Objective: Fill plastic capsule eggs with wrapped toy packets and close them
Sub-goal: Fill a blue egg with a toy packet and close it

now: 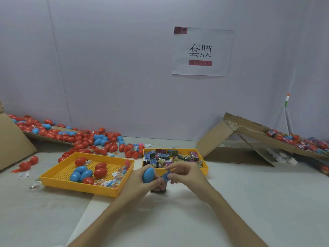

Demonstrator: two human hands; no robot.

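My left hand (142, 184) grips a blue capsule egg (148, 175) just in front of the two yellow trays. Close beside it, my right hand (185, 172) pinches a small blue wrapped toy packet (166, 176) between thumb and fingertips, next to the egg. Whether the egg is open or closed is hidden by my fingers. The left yellow tray (58, 172) holds several red and blue eggs and small clear packets. The right yellow tray (204, 169) is full of wrapped toy packets (163, 158).
A large spill of red and blue eggs (85, 139) lies at the back left by a cardboard sheet (12, 143). A folded cardboard ramp (236, 139) at the right carries wrapped eggs (302, 141). A paper sign (201, 50) hangs on the wall.
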